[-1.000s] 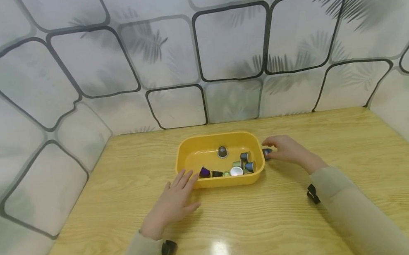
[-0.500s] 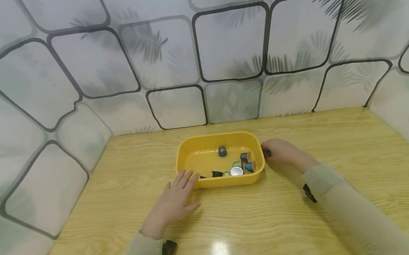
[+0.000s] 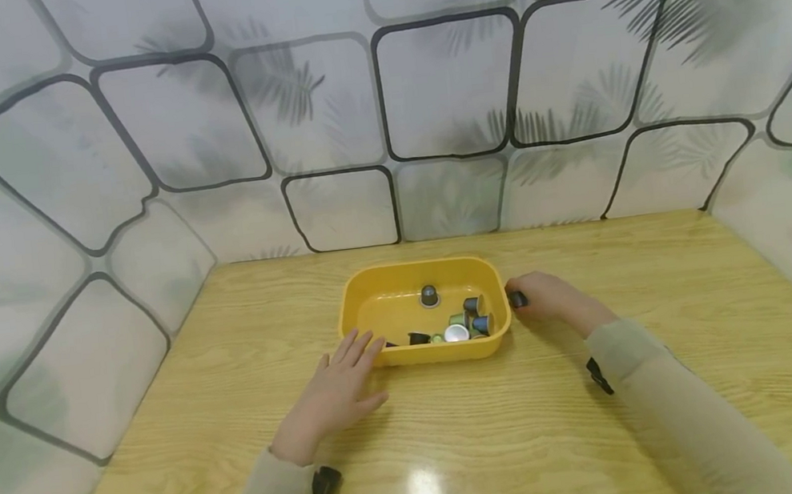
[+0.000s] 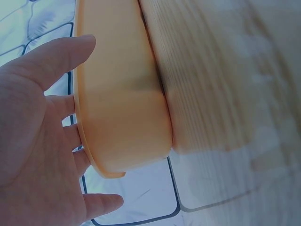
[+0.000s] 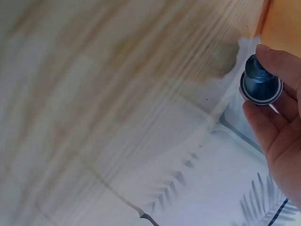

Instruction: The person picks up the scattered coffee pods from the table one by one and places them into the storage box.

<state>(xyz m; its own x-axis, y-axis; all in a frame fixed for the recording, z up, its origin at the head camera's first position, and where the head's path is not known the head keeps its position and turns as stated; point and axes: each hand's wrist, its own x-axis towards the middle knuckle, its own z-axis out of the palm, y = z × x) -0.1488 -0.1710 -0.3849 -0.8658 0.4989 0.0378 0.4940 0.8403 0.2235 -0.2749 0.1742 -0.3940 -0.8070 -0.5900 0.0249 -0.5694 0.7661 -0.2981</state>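
At the right end of a yellow tray (image 3: 443, 352), my right hand (image 3: 552, 299) pinches a dark blue coffee capsule (image 5: 261, 84) between thumb and fingers, just outside the wall. In the head view that capsule is partly covered by the hand. My left hand (image 3: 331, 399) lies with spread, straight fingers over the tray's front left rim; the left wrist view shows fingers (image 4: 70, 136) behind the rim and the thumb in front. Inside the tray, a dark capsule (image 3: 428, 295) stands upright, while a blue capsule (image 3: 481, 324), a silver-faced capsule (image 3: 457, 333) and several others gather at the front right.
The tray sits on a light wooden table (image 3: 460, 441), towards its back edge. Behind and beside the table rises a pale wall (image 3: 330, 101) with dark outlines and leaf prints. A black wrist device (image 3: 327, 484) is worn at each sleeve.
My right hand has turned and curled in beside the tray, still holding the capsule. A purple capsule in the tray's front left has slipped mostly out of sight. My left hand has stayed put.
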